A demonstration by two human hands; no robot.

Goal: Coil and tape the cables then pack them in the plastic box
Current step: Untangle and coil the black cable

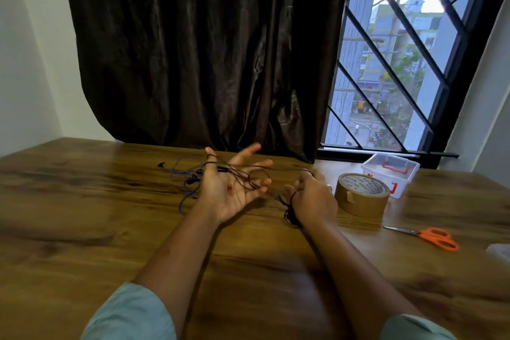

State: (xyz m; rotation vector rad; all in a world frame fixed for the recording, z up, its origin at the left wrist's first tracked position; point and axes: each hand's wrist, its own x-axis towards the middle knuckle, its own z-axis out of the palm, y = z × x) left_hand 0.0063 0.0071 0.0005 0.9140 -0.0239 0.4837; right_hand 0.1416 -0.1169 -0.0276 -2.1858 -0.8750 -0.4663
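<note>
My left hand (234, 185) is held palm up above the table with fingers spread. A thin black cable (248, 178) loops round its thumb and crosses the palm and fingers. My right hand (311, 196) grips the same cable, and a small bunch of it hangs below the wrist near the table. A blue cable (185, 182) lies tangled on the table just left of my left hand. The clear plastic box (390, 174) with red latches stands at the back right. A roll of brown tape (361, 194) sits in front of it, right of my right hand.
Orange-handled scissors (430, 236) lie on the wooden table (82, 215) at the right. A clear object (501, 251) shows at the right edge. A dark curtain (207, 50) and a barred window (400, 63) stand behind the table's far edge.
</note>
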